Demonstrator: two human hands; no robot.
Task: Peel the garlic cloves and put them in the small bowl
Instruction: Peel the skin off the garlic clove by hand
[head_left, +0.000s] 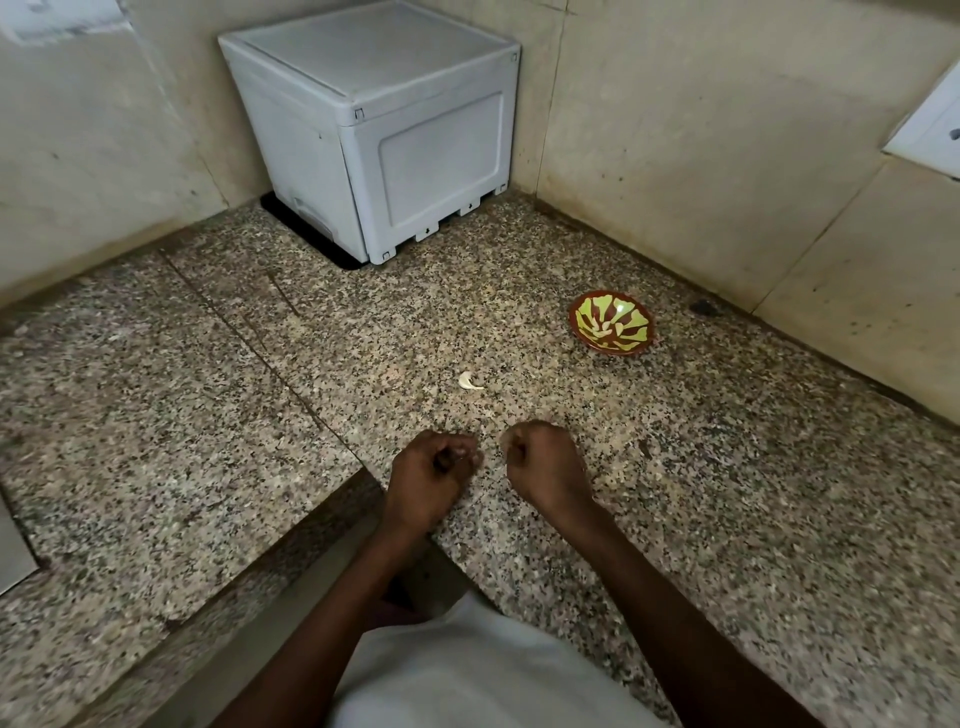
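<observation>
Setting: speckled granite countertop (675, 493) runs into a corner of beige tiled walls, seen from a head-worn camera looking down.
Far corner: a pale grey plastic box (374, 130) stands on the countertop against the 2 walls, lid on.
Small bowl: a red-rimmed small bowl (612, 322) with a green and dark red pattern sits near the countertop's right wall edge, well apart from both hands; pale pieces that look like peeled cloves lie inside it, though they are too small to count.
Loose piece: 1 pale garlic piece (470, 382) lies on bare stone between the bowl and the hands, touching neither; whether it is a clove or a strip of skin cannot be told.
Left hand: the left hand (431, 473) is curled near the countertop's inner front corner, fingers drawn together; whether they grip anything cannot be told.
Right hand: the right hand (545, 462) sits just beside the left, fist curled, fingertips pinched on something small and pale that is too small to name.
Gap: the 2 hands do not touch.
Foreground: a white garment (467, 670) fills the bottom edge.
</observation>
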